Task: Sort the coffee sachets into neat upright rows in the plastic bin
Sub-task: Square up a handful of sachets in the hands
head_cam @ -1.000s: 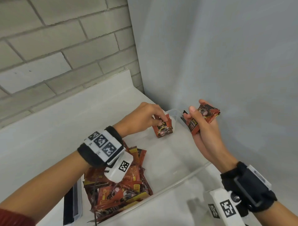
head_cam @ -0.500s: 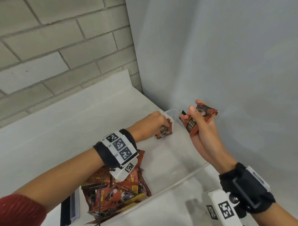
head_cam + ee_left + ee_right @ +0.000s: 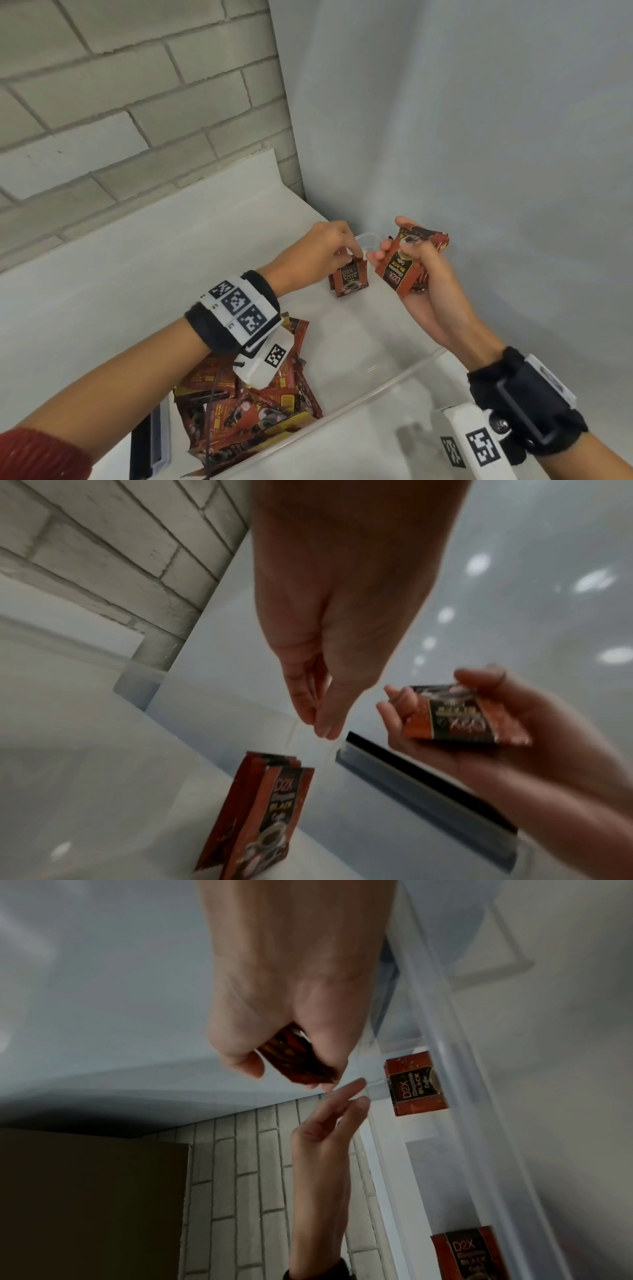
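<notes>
Several red-and-black foil coffee sachets (image 3: pixel 349 282) now stood upright in the clear plastic bin's (image 3: pixel 394 380) far corner; left hand (image 3: pixel 318 255) had released them, fingers relaxed, while right hand (image 3: pixel 421 284) gripped a small stack (image 3: pixel 400 270) of sachets.

bin (image 3: pixel 404 383) on counter (image 3: pixel 137 274), in wall corner | upright sachets (image 3: pixel 349 281) in bin's far end | loose sachet pile (image 3: pixel 246 407) in near end | left hand (image 3: pixel 325 251) just above upright sachets | right hand (image 3: pixel 424 294) to their right, holding sachet stack (image 3: pixel 399 270)
</notes>
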Action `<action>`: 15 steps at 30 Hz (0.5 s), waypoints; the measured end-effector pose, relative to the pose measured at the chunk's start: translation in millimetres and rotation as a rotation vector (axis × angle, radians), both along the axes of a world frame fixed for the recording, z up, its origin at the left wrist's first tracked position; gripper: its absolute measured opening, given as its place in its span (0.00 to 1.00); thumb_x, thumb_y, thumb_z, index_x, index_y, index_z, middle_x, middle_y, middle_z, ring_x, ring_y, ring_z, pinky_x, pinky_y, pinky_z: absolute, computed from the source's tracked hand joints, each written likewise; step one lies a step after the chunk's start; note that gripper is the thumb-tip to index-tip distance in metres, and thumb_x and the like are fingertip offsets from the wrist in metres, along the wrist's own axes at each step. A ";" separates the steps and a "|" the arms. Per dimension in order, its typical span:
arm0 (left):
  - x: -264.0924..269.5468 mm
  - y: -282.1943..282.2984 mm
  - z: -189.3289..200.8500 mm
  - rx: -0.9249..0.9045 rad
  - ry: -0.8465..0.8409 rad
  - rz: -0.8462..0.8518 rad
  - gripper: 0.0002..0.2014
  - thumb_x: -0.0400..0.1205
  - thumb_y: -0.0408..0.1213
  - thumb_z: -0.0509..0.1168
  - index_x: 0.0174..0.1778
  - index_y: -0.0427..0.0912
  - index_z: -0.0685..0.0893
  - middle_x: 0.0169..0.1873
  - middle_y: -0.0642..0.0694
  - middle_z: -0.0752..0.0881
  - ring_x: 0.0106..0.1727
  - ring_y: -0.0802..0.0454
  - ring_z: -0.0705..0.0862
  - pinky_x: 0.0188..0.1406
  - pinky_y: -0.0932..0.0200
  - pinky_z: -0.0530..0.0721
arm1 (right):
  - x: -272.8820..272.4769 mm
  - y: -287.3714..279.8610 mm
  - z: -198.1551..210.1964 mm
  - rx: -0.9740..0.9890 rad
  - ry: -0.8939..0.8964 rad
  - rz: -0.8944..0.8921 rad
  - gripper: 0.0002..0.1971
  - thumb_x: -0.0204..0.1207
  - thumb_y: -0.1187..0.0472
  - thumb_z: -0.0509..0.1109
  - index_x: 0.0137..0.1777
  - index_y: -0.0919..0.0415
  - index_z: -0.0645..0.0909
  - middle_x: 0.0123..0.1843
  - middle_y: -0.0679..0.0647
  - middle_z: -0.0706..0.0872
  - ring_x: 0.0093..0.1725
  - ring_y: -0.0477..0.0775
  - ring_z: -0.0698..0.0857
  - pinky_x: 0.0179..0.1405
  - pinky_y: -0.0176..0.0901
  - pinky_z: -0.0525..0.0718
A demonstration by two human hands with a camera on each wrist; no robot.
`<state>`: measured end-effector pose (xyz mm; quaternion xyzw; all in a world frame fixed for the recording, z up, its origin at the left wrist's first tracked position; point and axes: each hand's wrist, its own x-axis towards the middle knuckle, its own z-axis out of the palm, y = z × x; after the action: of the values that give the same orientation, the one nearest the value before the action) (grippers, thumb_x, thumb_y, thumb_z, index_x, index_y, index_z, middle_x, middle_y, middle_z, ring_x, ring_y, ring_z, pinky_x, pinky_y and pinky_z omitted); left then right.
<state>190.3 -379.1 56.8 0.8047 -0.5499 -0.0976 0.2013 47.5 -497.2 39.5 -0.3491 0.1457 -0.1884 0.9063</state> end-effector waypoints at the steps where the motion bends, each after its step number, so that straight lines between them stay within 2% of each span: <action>1: 0.4 1.1 4.3 -0.040 0.009 0.008 0.10 0.81 0.27 0.66 0.54 0.39 0.90 0.50 0.42 0.84 0.48 0.50 0.83 0.48 0.60 0.80 | -0.3 0.8 1.5 -0.018 0.004 0.025 0.19 0.81 0.72 0.56 0.71 0.61 0.73 0.45 0.61 0.84 0.47 0.59 0.86 0.68 0.56 0.81; 5: -1.7 7.3 21.6 -0.179 0.067 0.062 0.08 0.81 0.29 0.67 0.53 0.40 0.90 0.45 0.46 0.86 0.42 0.60 0.81 0.45 0.68 0.80 | -1.1 2.0 3.2 -0.075 0.010 0.097 0.20 0.82 0.73 0.55 0.72 0.63 0.72 0.57 0.68 0.88 0.58 0.65 0.88 0.62 0.57 0.84; 8: -8.3 11.8 30.8 -0.239 0.171 0.114 0.08 0.82 0.34 0.66 0.52 0.39 0.89 0.43 0.51 0.86 0.41 0.64 0.82 0.43 0.74 0.78 | -2.8 3.2 4.6 -0.114 0.009 0.149 0.20 0.80 0.72 0.59 0.72 0.62 0.72 0.60 0.68 0.87 0.60 0.67 0.87 0.62 0.57 0.85; 11: -15.8 16.2 36.0 -0.223 0.319 0.131 0.11 0.83 0.43 0.65 0.53 0.42 0.88 0.42 0.53 0.89 0.43 0.63 0.85 0.46 0.66 0.83 | -3.6 2.2 5.2 -0.140 0.012 0.139 0.22 0.75 0.68 0.65 0.70 0.63 0.75 0.59 0.65 0.88 0.59 0.64 0.88 0.58 0.54 0.87; 13: -20.3 19.2 36.3 -0.160 0.389 0.132 0.14 0.79 0.50 0.68 0.55 0.47 0.87 0.44 0.53 0.89 0.46 0.60 0.87 0.49 0.59 0.86 | -3.1 0.6 4.3 -0.163 0.018 0.112 0.23 0.73 0.67 0.67 0.70 0.63 0.76 0.61 0.64 0.88 0.60 0.63 0.88 0.58 0.55 0.87; 15: -25.2 21.0 36.0 -0.110 0.488 0.151 0.18 0.75 0.52 0.71 0.58 0.50 0.84 0.45 0.52 0.88 0.44 0.56 0.89 0.49 0.54 0.88 | -2.5 0.0 2.8 -0.187 0.026 0.099 0.23 0.73 0.67 0.68 0.69 0.63 0.77 0.61 0.64 0.88 0.60 0.63 0.87 0.58 0.55 0.87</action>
<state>165.1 -358.1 92.8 0.7840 -0.4281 -0.2435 0.3779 45.0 -497.2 42.3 -0.4412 0.1218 -0.1514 0.8761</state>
